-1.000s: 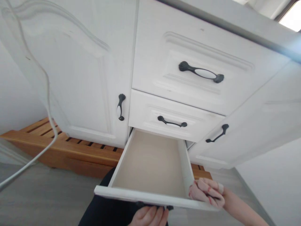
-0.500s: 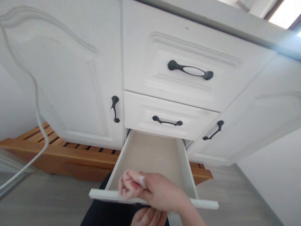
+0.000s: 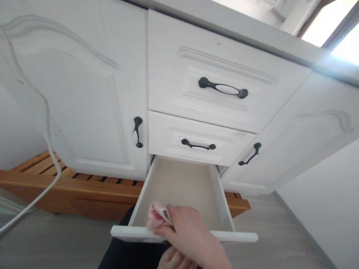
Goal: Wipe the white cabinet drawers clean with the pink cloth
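The lowest drawer [image 3: 179, 186] of the white cabinet is pulled out, and its inside is bare. Across the top edge of its front panel [image 3: 235, 236], my right hand [image 3: 190, 231] is closed on a crumpled pink and white cloth [image 3: 157, 216] with reddish patches. The cloth touches the panel's top edge, left of its middle. Below, my left hand [image 3: 176, 259] has its fingers curled at the dark drawer handle, which is mostly hidden behind the right hand and panel.
Two closed drawers with black-and-white handles [image 3: 223, 88] are above. Cabinet doors [image 3: 84, 97] flank them. A slatted wooden bench [image 3: 92, 190] stands low behind the drawer. A white cable [image 3: 50, 149] hangs at the left. My dark-clothed leg [image 3: 123, 246] is under the drawer front.
My right hand has shifted slightly along the panel's top edge with the cloth, which now looks more bunched. My left hand stays low at the handle. The camera view has tilted a little.
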Available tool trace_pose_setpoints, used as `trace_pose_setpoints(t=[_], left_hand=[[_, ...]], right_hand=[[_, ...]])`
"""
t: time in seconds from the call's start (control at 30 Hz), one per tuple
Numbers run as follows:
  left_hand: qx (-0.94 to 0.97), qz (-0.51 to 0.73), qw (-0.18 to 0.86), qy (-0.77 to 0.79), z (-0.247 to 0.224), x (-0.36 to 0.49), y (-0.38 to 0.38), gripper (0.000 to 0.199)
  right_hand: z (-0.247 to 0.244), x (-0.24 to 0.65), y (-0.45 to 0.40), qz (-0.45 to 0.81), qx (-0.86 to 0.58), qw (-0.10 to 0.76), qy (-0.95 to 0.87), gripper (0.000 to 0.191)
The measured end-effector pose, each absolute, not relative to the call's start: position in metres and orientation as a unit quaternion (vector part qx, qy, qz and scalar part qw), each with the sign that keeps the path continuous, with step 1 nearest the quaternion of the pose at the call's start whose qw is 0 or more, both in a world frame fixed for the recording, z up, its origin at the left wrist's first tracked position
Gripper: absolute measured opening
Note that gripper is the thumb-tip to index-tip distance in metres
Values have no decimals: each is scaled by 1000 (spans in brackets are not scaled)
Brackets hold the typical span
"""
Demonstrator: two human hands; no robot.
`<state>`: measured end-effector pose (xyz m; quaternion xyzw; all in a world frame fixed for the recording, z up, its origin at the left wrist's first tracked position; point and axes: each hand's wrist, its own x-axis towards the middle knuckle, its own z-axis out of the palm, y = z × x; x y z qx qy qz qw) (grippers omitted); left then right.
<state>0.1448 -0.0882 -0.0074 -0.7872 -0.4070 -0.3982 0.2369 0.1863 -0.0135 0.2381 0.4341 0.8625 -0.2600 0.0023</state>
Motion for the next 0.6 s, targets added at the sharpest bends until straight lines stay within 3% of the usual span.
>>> trace_pose_setpoints(t=[0.1,0.23,0.37,0.47,0.6], left_hand=[[-736,-442,319,-402,13,142,-86,16],[-735,-436,323,-407,35,138,-85,24],[-722,-451,312,-422,39,139,-86,27],[-728,-446,307,-420,41,138,-89,30],[-741,-436,279,-428,46,137,-94,27]], right_hand=[[233,257,-8,-238,512,-8,825,32],[225,339,3,-223,609,-23,761,47],[216,361,0,-190,660,-80,722,57],[208,350,-12,-168,640,-176,729,55],[211,359,-29,-61,612,-375,693,52]])
